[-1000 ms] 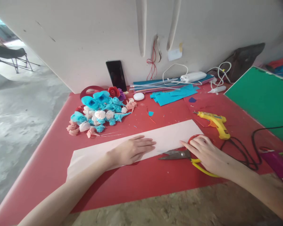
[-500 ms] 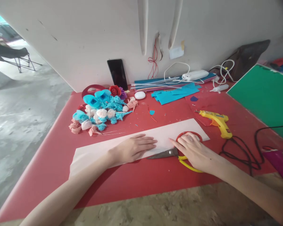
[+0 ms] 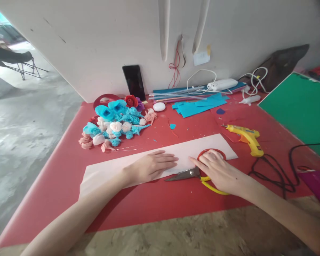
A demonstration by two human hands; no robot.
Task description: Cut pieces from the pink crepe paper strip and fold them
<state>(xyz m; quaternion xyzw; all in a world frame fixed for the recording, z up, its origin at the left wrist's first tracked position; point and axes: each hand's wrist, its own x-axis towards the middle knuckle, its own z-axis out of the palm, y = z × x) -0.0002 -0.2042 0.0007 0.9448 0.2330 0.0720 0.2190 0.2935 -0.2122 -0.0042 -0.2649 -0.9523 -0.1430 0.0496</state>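
Note:
A long pale pink sheet of paper (image 3: 202,145) lies across the red tabletop. Flat on its middle rests my left hand (image 3: 155,164), fingers stretched toward the right. My right hand (image 3: 216,169) is closed on the handles of a pair of scissors (image 3: 188,173), one loop red and the other yellow. The dark blades point left along the paper's near edge, just below the fingertips of my left hand. My right index finger reaches out over the paper. Parts of the handles are hidden by the hand.
Blue, white, pink and red paper flowers (image 3: 114,124) are heaped at left. A phone (image 3: 134,82) leans on the wall behind a white case (image 3: 159,106). Blue paper strips (image 3: 200,106) lie at the back. To the right are a yellow glue gun (image 3: 245,138) with black cord and a green board (image 3: 298,106).
The scissors and my right hand have shifted slightly left along the paper's near edge. My left hand stays flat in place, and the camera view has moved a little.

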